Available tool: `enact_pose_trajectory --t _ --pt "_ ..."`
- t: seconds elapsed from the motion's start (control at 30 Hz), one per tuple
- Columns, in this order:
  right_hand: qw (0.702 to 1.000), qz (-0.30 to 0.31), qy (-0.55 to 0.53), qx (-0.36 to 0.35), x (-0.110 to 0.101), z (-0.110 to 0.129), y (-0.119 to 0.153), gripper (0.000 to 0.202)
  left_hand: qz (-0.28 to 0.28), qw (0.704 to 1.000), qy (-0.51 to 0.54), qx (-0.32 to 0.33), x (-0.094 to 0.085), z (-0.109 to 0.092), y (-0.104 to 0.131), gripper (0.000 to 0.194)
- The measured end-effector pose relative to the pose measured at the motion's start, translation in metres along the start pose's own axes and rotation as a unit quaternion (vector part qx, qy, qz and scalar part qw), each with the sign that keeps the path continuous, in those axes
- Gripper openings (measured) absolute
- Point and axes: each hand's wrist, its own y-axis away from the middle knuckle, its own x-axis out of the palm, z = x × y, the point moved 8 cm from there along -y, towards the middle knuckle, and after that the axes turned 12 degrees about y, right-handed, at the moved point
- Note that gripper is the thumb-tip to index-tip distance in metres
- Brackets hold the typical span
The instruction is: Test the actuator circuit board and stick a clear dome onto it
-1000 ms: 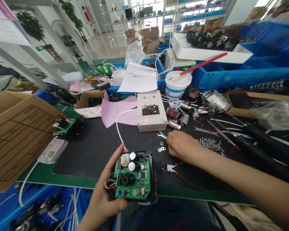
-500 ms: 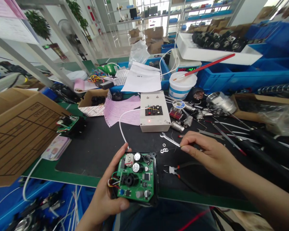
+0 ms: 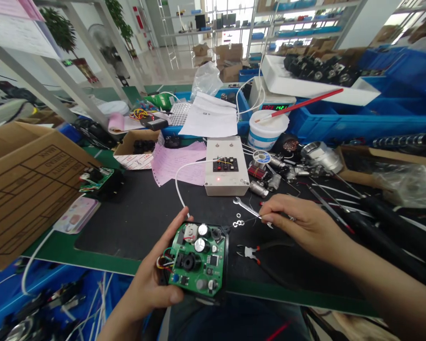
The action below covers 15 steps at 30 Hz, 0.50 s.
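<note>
A: Left hand (image 3: 147, 286)?
B: Fingers wrapped round the circuit board unit (image 3: 203, 266), by the surface's near edge (image 3: 117, 268), face up, likely keeping its top in view.
A: Right hand (image 3: 293, 220)?
B: Fingers pressed together at the wrench (image 3: 249, 209); can't tell what's pinched

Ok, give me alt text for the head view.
Left hand holds a black housing with a green circuit board; the right hand is pinched over a wrench, what it grips unclear. Pliers and washers lie on the black mat, a pale box beyond them.
</note>
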Motion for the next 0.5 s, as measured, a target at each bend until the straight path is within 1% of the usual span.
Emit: enact_pose_trajectory --t 0.13,0.27,0.37,0.43,0.5 --pt "1.0 -0.005 0.0 -0.025 0.0 0.003 -0.001 0.017 0.017 1.0 0.002 -0.006 0.0 -0.003 -0.004 0.115" --pt "0.999 -0.011 -0.004 -0.035 0.002 0.003 0.0 0.018 0.016 1.0 0.018 -0.012 0.001 -0.003 -0.006 0.116" --pt "0.998 -0.023 0.006 -0.063 0.001 0.004 0.0 0.02 0.014 1.0 0.024 -0.012 0.001 -0.003 -0.006 0.115" --pt "0.992 -0.053 0.025 -0.111 -0.005 0.008 0.001 0.019 0.014 1.0 0.019 -0.011 0.0 -0.004 -0.006 0.115" --pt "0.975 -0.084 0.071 -0.192 -0.012 0.015 0.005 0.018 0.023 1.0 0.015 -0.009 0.001 -0.005 -0.007 0.115"
